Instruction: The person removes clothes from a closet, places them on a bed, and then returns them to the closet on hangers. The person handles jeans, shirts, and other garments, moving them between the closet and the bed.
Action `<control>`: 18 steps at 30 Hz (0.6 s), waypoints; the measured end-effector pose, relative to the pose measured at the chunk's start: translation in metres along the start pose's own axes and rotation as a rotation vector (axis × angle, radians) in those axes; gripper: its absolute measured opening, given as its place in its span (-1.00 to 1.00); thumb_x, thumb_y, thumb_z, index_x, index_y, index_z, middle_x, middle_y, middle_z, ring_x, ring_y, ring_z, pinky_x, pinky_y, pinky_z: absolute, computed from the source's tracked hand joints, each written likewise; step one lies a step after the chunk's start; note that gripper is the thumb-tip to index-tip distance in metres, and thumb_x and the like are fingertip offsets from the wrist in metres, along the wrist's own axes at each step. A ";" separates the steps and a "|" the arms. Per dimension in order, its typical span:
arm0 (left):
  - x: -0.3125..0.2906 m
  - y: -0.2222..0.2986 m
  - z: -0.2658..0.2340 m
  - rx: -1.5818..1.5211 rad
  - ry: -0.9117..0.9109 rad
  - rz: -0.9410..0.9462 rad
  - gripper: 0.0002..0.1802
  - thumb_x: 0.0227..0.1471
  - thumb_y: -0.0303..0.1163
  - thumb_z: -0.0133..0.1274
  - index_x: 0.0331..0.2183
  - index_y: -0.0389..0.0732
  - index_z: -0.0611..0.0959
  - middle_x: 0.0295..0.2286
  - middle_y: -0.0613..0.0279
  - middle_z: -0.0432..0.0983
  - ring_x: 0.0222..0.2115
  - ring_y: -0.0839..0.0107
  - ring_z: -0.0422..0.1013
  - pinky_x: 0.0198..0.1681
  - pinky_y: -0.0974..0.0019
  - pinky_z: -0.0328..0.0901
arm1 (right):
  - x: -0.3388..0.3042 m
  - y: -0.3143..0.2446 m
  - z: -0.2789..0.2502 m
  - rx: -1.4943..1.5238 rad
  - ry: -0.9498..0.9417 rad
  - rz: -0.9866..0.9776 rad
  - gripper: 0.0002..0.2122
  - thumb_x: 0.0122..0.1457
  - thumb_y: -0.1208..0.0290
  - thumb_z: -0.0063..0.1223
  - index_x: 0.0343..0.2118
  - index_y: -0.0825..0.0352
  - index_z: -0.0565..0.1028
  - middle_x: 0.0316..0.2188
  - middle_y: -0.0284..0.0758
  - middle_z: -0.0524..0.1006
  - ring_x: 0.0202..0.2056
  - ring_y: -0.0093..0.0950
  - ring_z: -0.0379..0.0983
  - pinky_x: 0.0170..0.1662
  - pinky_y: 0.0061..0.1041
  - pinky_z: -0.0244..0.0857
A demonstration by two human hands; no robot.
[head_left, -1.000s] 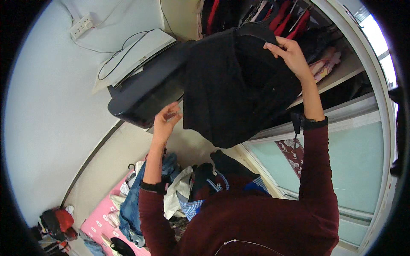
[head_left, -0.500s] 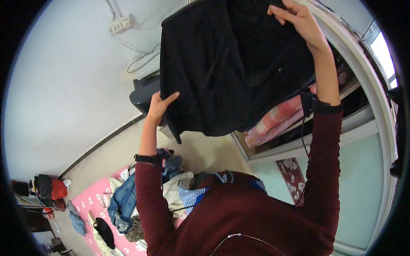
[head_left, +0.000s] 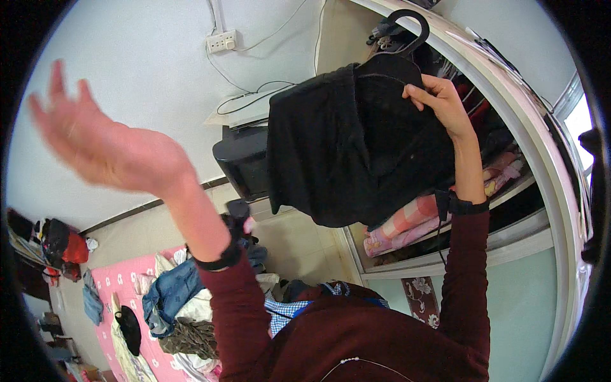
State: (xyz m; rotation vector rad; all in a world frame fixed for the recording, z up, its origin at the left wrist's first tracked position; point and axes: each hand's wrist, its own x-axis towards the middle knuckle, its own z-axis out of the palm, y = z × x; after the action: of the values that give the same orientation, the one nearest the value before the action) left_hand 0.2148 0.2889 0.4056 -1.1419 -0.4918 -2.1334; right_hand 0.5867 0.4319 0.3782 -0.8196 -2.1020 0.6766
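A black garment [head_left: 318, 146] hangs in front of me on a black hanger [head_left: 417, 32], whose thick hook curves up above the collar. My right hand [head_left: 439, 105] grips the garment near its upper right edge, the fingers bent round the cloth. Off to the upper left, my left hand [head_left: 108, 146] is raised in front of the white wall, its fingers apart and slightly blurred. It touches nothing. Which kind of top the garment is, I cannot tell.
An open wardrobe [head_left: 471, 95] holding hung clothes and a folded pink checked blanket [head_left: 407, 223] stands at the right. Behind the garment is a dark television [head_left: 245, 162]. At lower left, jeans [head_left: 172, 290] and other clothes lie on a pink flowered sheet [head_left: 105, 328].
My left hand has let go of the garment's lower left side and swung up to the left. The garment and my right hand sit lower in view, and the hanger hook now shows.
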 end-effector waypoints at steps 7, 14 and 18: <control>-0.224 -0.115 -0.124 0.839 -1.999 -0.540 -0.52 0.18 -0.15 0.10 0.02 -0.26 0.53 -0.15 0.08 0.58 -0.15 0.23 0.49 -0.05 0.15 0.35 | -0.008 -0.005 -0.008 -0.154 0.062 0.020 -0.75 0.26 0.33 0.15 -0.47 0.42 0.56 -0.64 -0.48 0.40 -0.55 -0.69 0.26 -0.41 -0.61 0.13; -0.079 -0.062 -0.055 0.585 -0.947 -0.483 -0.41 0.25 -0.06 0.02 0.17 -0.24 0.48 0.02 -0.03 0.54 0.05 0.12 0.46 0.13 0.10 0.30 | -0.021 0.014 -0.011 -0.001 0.075 -0.001 -0.78 0.26 0.36 0.17 -0.45 0.41 0.57 -0.63 -0.47 0.42 -0.52 -0.70 0.29 -0.37 -0.64 0.15; -0.038 0.006 0.032 0.082 -0.425 -0.182 -0.39 0.32 -0.17 -0.11 0.29 -0.22 0.29 0.15 -0.02 0.40 0.16 0.15 0.36 0.20 0.16 0.22 | -0.028 0.015 -0.015 -0.042 0.048 0.008 -0.79 0.25 0.37 0.17 -0.44 0.41 0.58 -0.62 -0.48 0.42 -0.52 -0.70 0.29 -0.38 -0.63 0.14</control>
State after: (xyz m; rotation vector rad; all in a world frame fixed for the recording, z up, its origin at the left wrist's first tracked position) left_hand 0.2537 0.3180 0.3915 -1.5603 -0.8962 -1.9955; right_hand 0.6173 0.4237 0.3638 -0.8595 -2.0770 0.6133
